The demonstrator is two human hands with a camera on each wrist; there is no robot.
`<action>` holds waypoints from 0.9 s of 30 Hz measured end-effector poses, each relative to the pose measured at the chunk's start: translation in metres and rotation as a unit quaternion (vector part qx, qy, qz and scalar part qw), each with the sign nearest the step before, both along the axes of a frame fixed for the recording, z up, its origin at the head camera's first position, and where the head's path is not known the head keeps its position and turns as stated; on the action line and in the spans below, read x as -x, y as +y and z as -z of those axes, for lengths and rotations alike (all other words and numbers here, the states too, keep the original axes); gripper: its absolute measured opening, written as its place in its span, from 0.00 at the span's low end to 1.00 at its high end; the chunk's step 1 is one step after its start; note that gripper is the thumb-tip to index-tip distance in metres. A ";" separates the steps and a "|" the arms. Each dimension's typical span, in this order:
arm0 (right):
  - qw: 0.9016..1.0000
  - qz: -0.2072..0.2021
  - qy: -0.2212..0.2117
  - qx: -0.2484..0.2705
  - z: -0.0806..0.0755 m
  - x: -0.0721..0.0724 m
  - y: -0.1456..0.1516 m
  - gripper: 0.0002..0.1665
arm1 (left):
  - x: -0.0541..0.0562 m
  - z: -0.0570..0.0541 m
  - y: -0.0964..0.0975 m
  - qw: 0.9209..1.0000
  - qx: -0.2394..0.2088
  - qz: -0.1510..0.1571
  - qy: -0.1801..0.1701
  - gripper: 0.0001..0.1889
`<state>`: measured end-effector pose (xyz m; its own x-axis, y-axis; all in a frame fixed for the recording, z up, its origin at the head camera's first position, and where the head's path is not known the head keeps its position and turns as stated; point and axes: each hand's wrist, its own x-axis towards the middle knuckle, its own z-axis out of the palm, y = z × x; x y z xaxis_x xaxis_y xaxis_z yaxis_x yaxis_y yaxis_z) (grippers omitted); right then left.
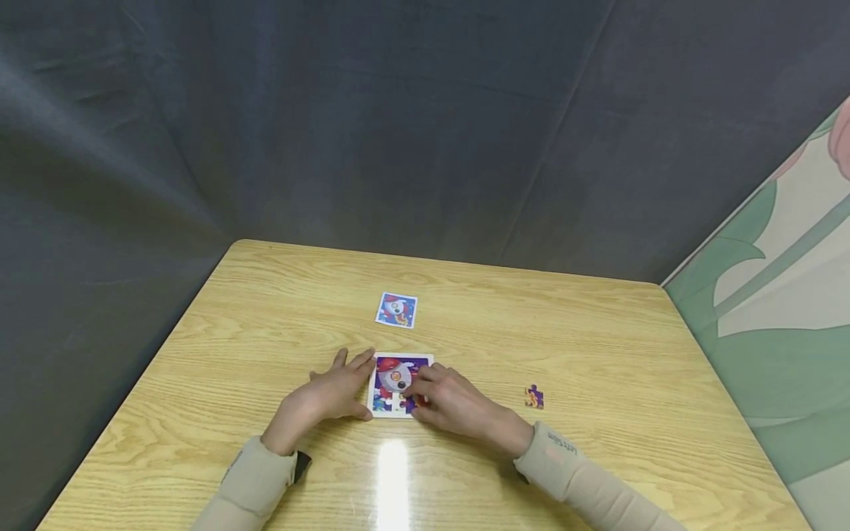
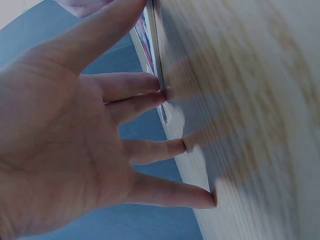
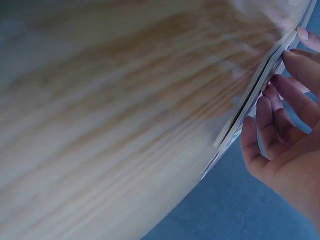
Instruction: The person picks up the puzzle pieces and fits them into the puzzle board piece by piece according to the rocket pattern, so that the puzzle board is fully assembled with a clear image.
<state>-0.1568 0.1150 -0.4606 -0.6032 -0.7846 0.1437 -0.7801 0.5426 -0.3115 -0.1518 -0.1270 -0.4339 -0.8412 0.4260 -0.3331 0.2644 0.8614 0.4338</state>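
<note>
A small jigsaw puzzle (image 1: 397,375) in a white frame lies on the table, showing a rocket picture with a pale gap near its lower middle. My left hand (image 1: 328,394) rests beside it with fingers spread, thumb and fingertips at the frame's left edge. In the left wrist view, that hand's straight fingers (image 2: 150,192) reach down to the tabletop. Over the puzzle's lower right part, my right hand (image 1: 451,402) has bent fingers touching the surface near the gap. Whether those fingers pinch a piece is hidden. One loose puzzle piece (image 1: 534,397), orange and purple, lies to the right.
Behind the puzzle lies a small picture card (image 1: 396,310) with a similar rocket. The wooden table (image 1: 265,317) ends at a dark curtain (image 1: 398,133) at the back. A wall covering with a plant pattern (image 1: 783,310) borders the right side.
</note>
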 end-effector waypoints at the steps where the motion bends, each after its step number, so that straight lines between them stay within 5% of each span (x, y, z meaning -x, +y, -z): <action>1: 1.000 0.000 0.001 0.002 0.000 0.000 0.000 0.16 | 0.000 0.000 0.000 1.000 0.000 0.000 0.000 0.47; 27: 1.000 0.006 0.004 0.010 0.003 0.002 0.000 0.16 | 0.000 0.001 0.000 1.000 0.001 -0.001 0.002 0.47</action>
